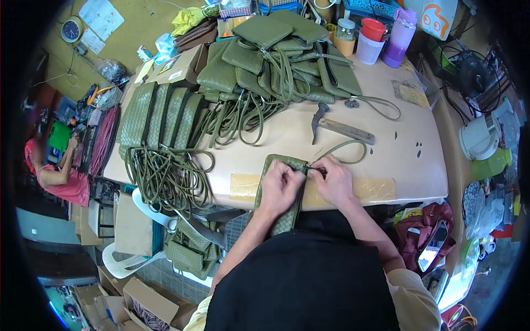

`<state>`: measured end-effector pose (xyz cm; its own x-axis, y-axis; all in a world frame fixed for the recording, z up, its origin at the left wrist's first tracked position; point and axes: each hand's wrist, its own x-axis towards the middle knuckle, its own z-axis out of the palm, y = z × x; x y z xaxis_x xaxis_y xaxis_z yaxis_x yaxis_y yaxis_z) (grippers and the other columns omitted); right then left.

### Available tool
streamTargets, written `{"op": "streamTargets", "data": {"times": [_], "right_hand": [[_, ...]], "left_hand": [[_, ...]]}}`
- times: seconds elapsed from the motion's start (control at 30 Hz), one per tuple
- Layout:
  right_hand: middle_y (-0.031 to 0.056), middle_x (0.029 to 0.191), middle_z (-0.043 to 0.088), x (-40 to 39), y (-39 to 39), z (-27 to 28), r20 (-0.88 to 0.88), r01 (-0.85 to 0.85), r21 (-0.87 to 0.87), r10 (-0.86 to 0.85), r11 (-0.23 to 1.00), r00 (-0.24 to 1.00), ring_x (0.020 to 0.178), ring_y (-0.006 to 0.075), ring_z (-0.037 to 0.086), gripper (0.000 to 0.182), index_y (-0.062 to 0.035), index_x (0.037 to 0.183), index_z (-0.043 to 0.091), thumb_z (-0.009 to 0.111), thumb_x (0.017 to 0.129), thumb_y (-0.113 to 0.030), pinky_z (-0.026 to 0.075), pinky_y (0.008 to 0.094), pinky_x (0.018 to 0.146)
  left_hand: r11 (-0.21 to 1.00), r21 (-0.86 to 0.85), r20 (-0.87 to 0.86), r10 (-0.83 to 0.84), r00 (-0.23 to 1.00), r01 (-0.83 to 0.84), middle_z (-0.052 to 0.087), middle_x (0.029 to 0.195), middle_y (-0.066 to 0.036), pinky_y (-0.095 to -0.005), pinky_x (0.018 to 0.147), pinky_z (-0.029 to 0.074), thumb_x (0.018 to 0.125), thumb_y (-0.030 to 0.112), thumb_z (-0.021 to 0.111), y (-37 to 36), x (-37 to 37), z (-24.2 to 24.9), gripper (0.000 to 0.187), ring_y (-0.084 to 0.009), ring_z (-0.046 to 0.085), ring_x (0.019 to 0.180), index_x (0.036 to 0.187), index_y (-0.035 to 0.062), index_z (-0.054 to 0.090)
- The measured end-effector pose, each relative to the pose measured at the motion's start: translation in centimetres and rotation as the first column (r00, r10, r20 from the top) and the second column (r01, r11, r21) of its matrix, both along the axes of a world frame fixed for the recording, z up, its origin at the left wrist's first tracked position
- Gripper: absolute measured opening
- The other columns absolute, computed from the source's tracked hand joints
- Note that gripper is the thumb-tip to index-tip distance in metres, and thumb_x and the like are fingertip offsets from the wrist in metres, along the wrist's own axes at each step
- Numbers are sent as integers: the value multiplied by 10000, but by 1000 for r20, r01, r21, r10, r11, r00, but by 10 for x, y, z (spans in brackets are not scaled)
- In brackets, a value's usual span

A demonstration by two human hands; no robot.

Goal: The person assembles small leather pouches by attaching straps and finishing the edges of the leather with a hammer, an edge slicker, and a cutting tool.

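Note:
A green woven pouch (pixel 285 222) lies at the table's front edge, close to my body. My left hand (pixel 280 187) rests on its upper part with the fingers curled closed; what they pinch is hidden. Just right of the pouch's top corner, my right hand (pixel 333 181) is closed on a small dark object, too small to name. A green strap (pixel 353 144) loops from that corner over the table, behind my right hand. Further back lies a hammer (pixel 346 131) with a wooden handle and dark metal head.
Green pouches (pixel 237 60) are piled at the back, and others stand in a row (pixel 160 116) at left with tangled straps (pixel 165 174). Cups and a purple bottle (pixel 398 41) stand back right. Another person (pixel 61 176) is at far left. A maroon bag (pixel 422 234) sits at lower right.

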<state>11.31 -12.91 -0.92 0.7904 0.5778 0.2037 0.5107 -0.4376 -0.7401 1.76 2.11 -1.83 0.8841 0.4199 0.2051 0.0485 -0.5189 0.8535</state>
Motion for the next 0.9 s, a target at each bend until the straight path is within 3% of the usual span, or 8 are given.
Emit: {"op": "streamTargets", "data": {"times": [0.07, 0.23, 0.37, 0.43, 0.47, 0.57, 0.7, 0.9], "right_hand": [[93, 921, 610, 2, -4, 4, -78, 23, 119, -13, 993, 997, 831, 295, 651, 208, -54, 930, 619, 734, 790, -157, 518, 407, 734], [148, 1042, 659, -2, -26, 14, -343, -332, -87, 285, 939, 895, 898, 271, 657, 337, -29, 1086, 633, 745, 797, -163, 519, 357, 796], [149, 1093, 680, -5, -12, 18, 61, -80, 181, 70, 980, 996, 983, 248, 664, 322, -32, 1088, 671, 754, 803, -155, 520, 336, 819], [146, 1060, 693, -12, 2, 60, -106, -53, 399, 104, 915, 989, 953, 228, 675, 299, -29, 1070, 683, 754, 804, -146, 523, 319, 799], [143, 1026, 705, -13, 7, 77, -266, 15, 587, 175, 810, 948, 922, 208, 686, 275, -27, 1051, 694, 755, 806, -137, 526, 303, 779], [135, 926, 719, 4, 1, 87, -220, -173, 247, 229, 954, 948, 806, 178, 694, 241, -11, 1011, 700, 755, 809, -129, 529, 284, 719], [128, 843, 715, 6, -2, 92, -150, -88, 145, 110, 986, 982, 724, 195, 692, 174, -16, 952, 713, 738, 810, -115, 522, 297, 666], [127, 851, 712, 3, -2, 77, -85, -93, 144, 106, 985, 991, 738, 245, 696, 168, -25, 954, 715, 724, 806, -102, 521, 318, 673]], "left_hand": [[928, 371, -26, -17, 1000, 26, 526, 1076, -223, -466, 925, 437, 724, 165, 774, -17, -6, 27, 571, -395, 516, 1024, 1184, -10, 485], [915, 378, -214, -63, 975, 142, 566, 1126, -259, -464, 923, 465, 761, 40, 657, -4, -10, 43, 646, -439, 558, 1049, 1357, -10, 413], [986, 110, -167, -109, 980, 128, 659, 1126, -207, -325, 905, 504, 798, -85, 488, 17, -14, 73, 577, -314, 661, 1016, 1364, 0, 419], [683, -693, 93, -232, 968, 230, 654, 1149, -128, -286, 915, 494, 824, -105, 463, 27, -19, 83, 562, -202, 652, 1021, 1375, -7, 410], [538, -765, 240, -270, 933, 353, 649, 1154, -81, -242, 899, 477, 841, -107, 475, 33, -20, 76, 548, -112, 619, 1038, 1373, 6, 414], [430, -845, 284, -141, 949, 317, 656, 1089, -73, -228, 874, 468, 858, -72, 538, 27, -21, 55, 500, -110, 610, 992, 1343, 4, 443], [858, -513, 172, 111, 979, -7, 641, 1071, -42, -226, 831, 477, 896, 71, 664, 34, -28, 47, 260, -97, 607, 917, 1138, 16, 588], [960, -280, 316, 111, 942, -19, 620, 1025, -77, -259, 808, 512, 810, 28, 744, 12, -34, 70, 268, -131, 621, 877, 1051, -22, 637]]}}
